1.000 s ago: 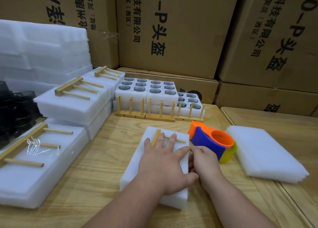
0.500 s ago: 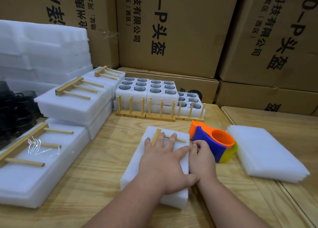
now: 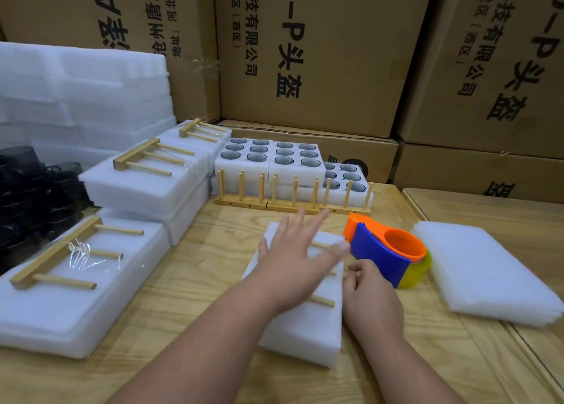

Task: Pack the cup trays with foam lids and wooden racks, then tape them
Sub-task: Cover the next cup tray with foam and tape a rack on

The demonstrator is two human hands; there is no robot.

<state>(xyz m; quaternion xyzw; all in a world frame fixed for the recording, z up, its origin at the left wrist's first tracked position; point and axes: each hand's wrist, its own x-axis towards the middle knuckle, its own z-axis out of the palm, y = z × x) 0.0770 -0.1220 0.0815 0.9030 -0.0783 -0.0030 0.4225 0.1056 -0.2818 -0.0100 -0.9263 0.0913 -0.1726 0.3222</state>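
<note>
We see the left hand (image 3: 294, 251) spread flat over the foam pack (image 3: 300, 327) — right hand (image 3: 367, 294) loosely curled beside it, holding nothing, near the tape dispenser (image 3: 386, 251).

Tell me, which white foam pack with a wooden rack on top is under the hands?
The foam pack in the middle of the table, beside the tape dispenser. The left hand is over it; the others sit untouched at the left.
</note>
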